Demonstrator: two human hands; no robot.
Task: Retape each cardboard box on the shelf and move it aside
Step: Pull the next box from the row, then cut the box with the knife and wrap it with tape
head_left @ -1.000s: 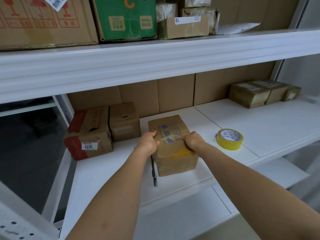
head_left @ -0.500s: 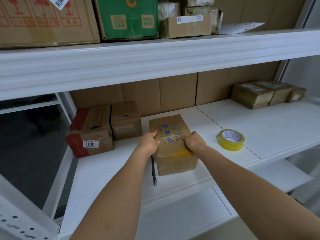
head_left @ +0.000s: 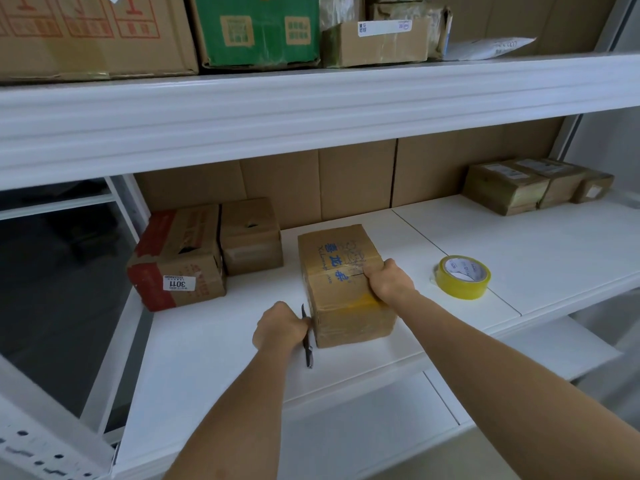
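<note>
At the far left of the shelf (head_left: pixel 519 244) sat a red-edged box (head_left: pixel 176 261) with a smaller box (head_left: pixel 251 235) touching its right side, both well apart from my work. My left hand (head_left: pixel 280 329) had its fingers curled round the knife (head_left: pixel 307 337) lying just beside the brown box (head_left: pixel 343 285). That box stood in the middle of the shelf, near the front edge. My right hand (head_left: pixel 389 282) gripped its top right edge, fingers bent over the seam. I judged I was at the cutting step; next, the blade had to follow the taped seam shallowly. The yellow tape roll (head_left: pixel 462 277) waited near, to the right.
</note>
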